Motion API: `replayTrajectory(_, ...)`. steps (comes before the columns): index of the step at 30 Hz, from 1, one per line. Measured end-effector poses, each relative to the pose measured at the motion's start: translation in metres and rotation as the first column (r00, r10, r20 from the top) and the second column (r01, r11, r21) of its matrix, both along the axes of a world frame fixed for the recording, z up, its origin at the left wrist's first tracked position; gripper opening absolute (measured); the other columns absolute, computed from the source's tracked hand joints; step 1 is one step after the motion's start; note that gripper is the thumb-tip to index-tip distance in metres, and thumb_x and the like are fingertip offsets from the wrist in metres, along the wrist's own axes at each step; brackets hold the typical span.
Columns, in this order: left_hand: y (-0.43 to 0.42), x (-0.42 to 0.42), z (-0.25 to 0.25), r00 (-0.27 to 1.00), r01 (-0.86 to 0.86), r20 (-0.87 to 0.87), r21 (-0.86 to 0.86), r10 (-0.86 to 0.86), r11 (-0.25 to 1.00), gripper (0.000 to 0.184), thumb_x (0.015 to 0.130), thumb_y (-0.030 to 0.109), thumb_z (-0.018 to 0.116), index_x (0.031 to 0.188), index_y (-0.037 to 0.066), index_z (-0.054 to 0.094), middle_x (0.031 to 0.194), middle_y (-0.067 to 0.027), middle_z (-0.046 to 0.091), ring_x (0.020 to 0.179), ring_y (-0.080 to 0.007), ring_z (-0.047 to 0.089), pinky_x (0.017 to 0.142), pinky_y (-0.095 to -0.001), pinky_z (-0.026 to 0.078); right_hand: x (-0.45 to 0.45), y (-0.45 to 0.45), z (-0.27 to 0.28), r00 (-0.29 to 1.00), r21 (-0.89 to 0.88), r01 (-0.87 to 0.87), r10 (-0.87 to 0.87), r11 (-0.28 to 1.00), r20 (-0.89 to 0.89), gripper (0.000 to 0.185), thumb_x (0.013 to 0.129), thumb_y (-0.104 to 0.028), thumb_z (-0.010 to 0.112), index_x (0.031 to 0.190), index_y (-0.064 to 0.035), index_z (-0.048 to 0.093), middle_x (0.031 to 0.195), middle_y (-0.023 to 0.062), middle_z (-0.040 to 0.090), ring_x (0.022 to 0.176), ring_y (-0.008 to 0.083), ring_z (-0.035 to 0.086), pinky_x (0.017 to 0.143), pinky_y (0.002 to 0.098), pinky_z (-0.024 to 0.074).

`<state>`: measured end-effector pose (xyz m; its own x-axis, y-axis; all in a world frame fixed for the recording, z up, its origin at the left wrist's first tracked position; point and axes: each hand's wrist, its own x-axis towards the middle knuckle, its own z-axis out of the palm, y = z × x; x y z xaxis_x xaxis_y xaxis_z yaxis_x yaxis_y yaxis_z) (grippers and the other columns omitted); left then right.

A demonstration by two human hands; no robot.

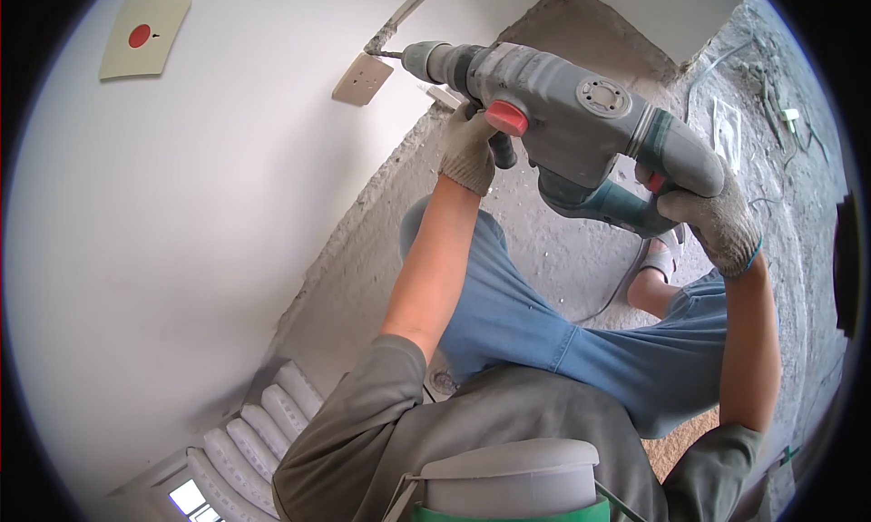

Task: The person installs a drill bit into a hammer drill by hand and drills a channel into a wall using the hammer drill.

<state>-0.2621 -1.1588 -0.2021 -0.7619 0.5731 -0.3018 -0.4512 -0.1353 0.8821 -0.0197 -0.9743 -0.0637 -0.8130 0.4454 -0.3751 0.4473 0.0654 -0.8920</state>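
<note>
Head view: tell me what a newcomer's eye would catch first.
The big grey-green drill dominates the upper middle, gripped by left hand and right hand, its bit close to the beige socket. A red disc on a cream wall plate stands out at upper left.

You are working in bright, soft, even daylight-like light, and the white wall (218, 204) looks pale and slightly hazy. At lower left, small panes (188, 497) glare almost pure white; you cannot tell whether they are the main source. Shadows stay faint, with dim grey shading low on the wall and a darker patch under your drill (562, 114). Your drill reads fairly sharp, while fine texture softens toward the rim. Your wide lens bows the floor (771, 250) strongly, and black corners with a bluish fringe enclose the round view.
</note>
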Motion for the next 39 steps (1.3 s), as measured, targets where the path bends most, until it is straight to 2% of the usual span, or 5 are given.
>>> replayTrajectory(13, 0.016, -0.015, -0.03, 0.995, 0.029, -0.101, 0.099, -0.019, 0.995, 0.038, 0.107, 0.027, 0.043, 0.137, 0.006, 0.051, 0.134, -0.0094, 0.06, 0.121, -0.0217, 0.058, 0.102, -0.0363, 0.048, 0.013, -0.009, -0.008, 0.995, 0.16, -0.103, 0.101, 0.982, 0.02, 0.043, 0.073, -0.012, 0.075, 0.113, -0.0002, 0.065, 0.09, 0.01, 0.07, 0.082, 0.017, 0.065, 0.077, 0.0334, 0.0534)
replayTrajectory(30, 0.005, -0.033, -0.066, 0.999, -0.004, 0.041, 0.335, -0.01, 0.942, 0.038, 0.099, 0.013, 0.058, 0.132, -0.005, 0.053, 0.126, -0.0164, 0.064, 0.114, -0.0294, 0.065, 0.096, -0.041, 0.054, 0.006, -0.034, -0.026, 0.992, 0.201, -0.124, 0.129, 0.972, -0.014, 0.057, 0.073, -0.009, 0.074, 0.127, -0.0001, 0.057, 0.106, 0.0175, 0.07, 0.1, 0.0276, 0.069, 0.089, 0.0362, 0.0524)
replayTrajectory(34, 0.015, -0.024, -0.076, 0.745, 0.14, -0.667, 0.156, -0.001, 0.978, 0.037, 0.098, 0.012, 0.059, 0.132, -0.002, 0.055, 0.123, -0.0154, 0.065, 0.112, -0.0283, 0.065, 0.096, -0.0405, 0.053, 0.022, -0.043, -0.019, 0.979, 0.31, -0.172, 0.197, 0.935, -0.05, 0.054, 0.074, -0.007, 0.072, 0.126, 0.001, 0.058, 0.101, 0.0161, 0.071, 0.096, 0.0267, 0.07, 0.086, 0.0363, 0.0536)
replayTrajectory(36, 0.013, -0.014, -0.057, 0.99, -0.032, 0.14, 0.182, 0.007, 0.983, 0.041, 0.095, 0.014, 0.064, 0.132, -0.001, 0.056, 0.119, -0.0132, 0.066, 0.106, -0.0262, 0.067, 0.09, -0.0387, 0.056, 0.022, -0.045, -0.016, 0.992, 0.21, -0.117, 0.124, 0.971, -0.02, 0.053, 0.075, -0.007, 0.071, 0.125, 0.0007, 0.058, 0.101, 0.0154, 0.071, 0.094, 0.0258, 0.07, 0.085, 0.0356, 0.054)
replayTrajectory(39, 0.012, -0.012, -0.033, 0.982, -0.086, 0.173, 0.089, 0.069, 0.992, 0.045, 0.09, 0.015, 0.071, 0.13, 0.0, 0.057, 0.115, -0.0108, 0.068, 0.1, -0.0239, 0.069, 0.081, -0.0369, 0.058, 0.014, -0.046, -0.011, 0.996, 0.118, -0.081, 0.083, 0.99, -0.01, 0.051, 0.075, -0.007, 0.071, 0.124, 0.0, 0.059, 0.1, 0.0144, 0.071, 0.092, 0.025, 0.07, 0.083, 0.0347, 0.0542)
